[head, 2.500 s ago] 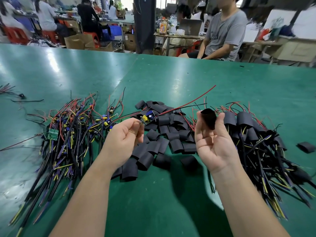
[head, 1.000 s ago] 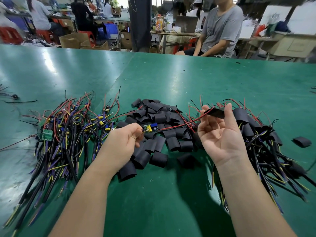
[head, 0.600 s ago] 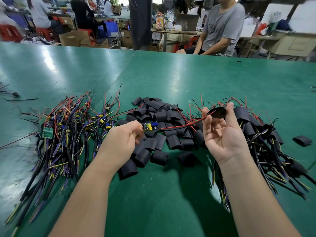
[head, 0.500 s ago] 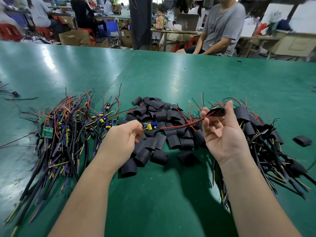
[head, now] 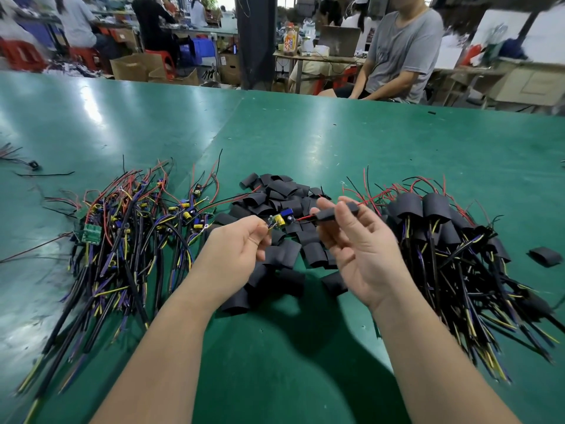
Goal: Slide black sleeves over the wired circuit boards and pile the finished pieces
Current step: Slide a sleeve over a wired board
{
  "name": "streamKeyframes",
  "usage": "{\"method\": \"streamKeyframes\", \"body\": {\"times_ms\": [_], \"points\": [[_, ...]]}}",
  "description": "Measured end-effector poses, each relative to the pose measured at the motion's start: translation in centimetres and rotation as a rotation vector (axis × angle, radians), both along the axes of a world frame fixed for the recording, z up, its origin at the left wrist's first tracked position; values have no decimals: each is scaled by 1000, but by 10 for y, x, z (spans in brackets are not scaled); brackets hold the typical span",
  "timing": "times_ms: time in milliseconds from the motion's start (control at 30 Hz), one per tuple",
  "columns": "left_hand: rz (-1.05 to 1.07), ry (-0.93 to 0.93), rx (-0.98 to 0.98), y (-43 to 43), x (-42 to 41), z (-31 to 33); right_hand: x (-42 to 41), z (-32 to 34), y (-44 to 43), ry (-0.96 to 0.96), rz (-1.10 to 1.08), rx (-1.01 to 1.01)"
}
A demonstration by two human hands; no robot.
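1. Circuit board (head: pixel 278 221): small, with a yellow capacitor and a blue part on top. It is held in the air above the green counter (head: pixel 336 142), over the middle heap and between the two hands. Any print on it is too small to read.
2. Left hand (head: pixel 241 244): fingers curled, thumb and forefinger pinching the board's left end.
3. Red wire (head: pixel 301 219): runs from the board's right end into the black sleeve (head: pixel 334 213) and comes out at the sleeve's far end.
4. The sleeve is flattened, just right of the board and not yet over it.
5. Right hand (head: pixel 359 243): palm up, thumb and forefinger pinching the sleeve, other fingers loosely spread.
6. Loose sleeves (head: pixel 279 191): a heap on the counter beneath and behind the hands.
7. Unsleeved boards (head: pixel 131 228): a tangle on the left with red, black, yellow and purple leads.
8. Finished pieces (head: pixel 440 228): a pile on the right, sleeved ends at the far side, leads trailing nearer.
9. Single sleeve (head: pixel 546 256): lies apart, right of that pile.
10. Beyond the counter is a seated person (head: pixel 403 47) in a grey T-shirt.
11. Bottle (head: pixel 290 41): orange label, writing too blurred to read.
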State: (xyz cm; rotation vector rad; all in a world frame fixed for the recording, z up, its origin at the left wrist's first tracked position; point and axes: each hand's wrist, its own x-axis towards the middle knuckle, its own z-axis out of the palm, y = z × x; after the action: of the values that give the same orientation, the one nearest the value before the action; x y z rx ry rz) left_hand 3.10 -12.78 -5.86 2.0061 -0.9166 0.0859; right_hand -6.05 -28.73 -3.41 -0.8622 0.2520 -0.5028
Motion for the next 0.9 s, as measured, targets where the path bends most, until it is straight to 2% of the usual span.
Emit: {"method": "streamKeyframes", "body": {"times_ms": [200,333,400,533,633,733,900], "points": [[-46,41,-31,0,0,0,3,0,2,-104,24,174],[-72,56,-22,-1,-1,-1,-1,3,0,-87,-79,25],[-68,68,-19,-1,-1,-2,-1,4,1,-107,-112,38],[-47,62,7,-3,-2,-4,0,1,5,-123,-27,147],[-76,60,-24,-6,-6,-4,3,-4,12,-122,48,85],[-125,67,-64,-7,-7,-2,3,-3,10,-117,11,12],[-215,115,-129,-6,-7,1,1,-4,6,-75,14,14]]}}
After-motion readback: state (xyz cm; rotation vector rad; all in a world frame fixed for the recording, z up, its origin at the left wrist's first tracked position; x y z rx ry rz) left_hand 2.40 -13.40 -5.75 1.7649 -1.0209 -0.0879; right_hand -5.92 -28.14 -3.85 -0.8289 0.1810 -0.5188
